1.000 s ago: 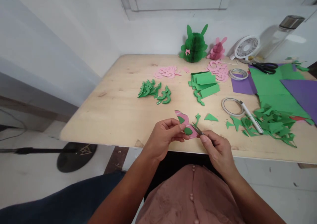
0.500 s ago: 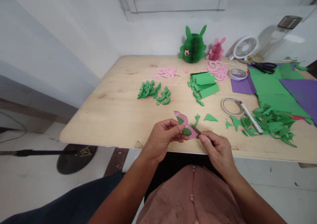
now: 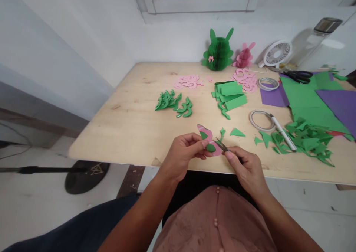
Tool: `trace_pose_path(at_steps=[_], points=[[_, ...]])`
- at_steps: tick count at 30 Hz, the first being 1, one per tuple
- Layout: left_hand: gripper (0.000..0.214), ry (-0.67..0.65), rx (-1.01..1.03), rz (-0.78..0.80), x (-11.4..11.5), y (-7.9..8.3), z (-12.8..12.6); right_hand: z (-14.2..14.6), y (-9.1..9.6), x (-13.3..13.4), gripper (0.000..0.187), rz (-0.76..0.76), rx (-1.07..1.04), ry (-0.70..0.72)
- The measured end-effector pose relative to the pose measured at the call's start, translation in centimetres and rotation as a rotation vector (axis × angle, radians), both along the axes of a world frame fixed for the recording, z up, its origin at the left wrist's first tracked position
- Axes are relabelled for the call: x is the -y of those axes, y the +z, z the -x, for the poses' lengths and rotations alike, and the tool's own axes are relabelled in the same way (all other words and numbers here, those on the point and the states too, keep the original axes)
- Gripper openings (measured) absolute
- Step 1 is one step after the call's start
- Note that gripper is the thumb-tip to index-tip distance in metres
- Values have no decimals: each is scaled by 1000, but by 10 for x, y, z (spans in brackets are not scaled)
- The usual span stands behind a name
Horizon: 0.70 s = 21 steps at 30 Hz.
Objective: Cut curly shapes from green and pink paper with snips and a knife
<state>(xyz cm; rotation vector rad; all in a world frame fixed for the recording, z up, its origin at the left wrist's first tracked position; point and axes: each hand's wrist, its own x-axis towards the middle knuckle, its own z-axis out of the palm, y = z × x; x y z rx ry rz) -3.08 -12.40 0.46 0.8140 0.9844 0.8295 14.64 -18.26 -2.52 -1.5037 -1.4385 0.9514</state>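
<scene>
Near the table's front edge my left hand [image 3: 185, 153] pinches a curved pink-and-green paper cutout [image 3: 215, 148] between thumb and fingers. My right hand [image 3: 246, 166] is closed round a small pair of scissors [image 3: 222, 145]; its handles are mostly hidden by the fingers. The blades point up and left, at the right edge of the cutout, and look slightly parted. Just beyond the blades lie a thin green paper scrap [image 3: 222, 133] and a triangular green scrap [image 3: 237, 132].
Green cut pieces [image 3: 167, 100], pink paper pieces [image 3: 189, 82] and folded green strips [image 3: 235, 96] lie farther back. On the right are a tape roll [image 3: 261, 120], a white pen [image 3: 283, 133], green scraps [image 3: 308, 140] and black scissors [image 3: 297, 76]. Behind stand a green paper figure [image 3: 218, 53] and a fan [image 3: 277, 54].
My right hand has shifted slightly right, and the scissor blades have drawn back a little and parted from the cutout. My left hand keeps its hold almost in place.
</scene>
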Motion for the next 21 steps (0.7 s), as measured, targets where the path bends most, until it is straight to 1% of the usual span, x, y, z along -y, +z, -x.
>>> trace_pose_path(at_steps=[13, 21], points=[[24, -14, -21, -21, -1, -1, 1, 0, 4, -1, 35, -16, 28, 17], [22, -24, -37, -54, -2, 0, 3, 0, 9, -1, 35, -29, 60, 12]])
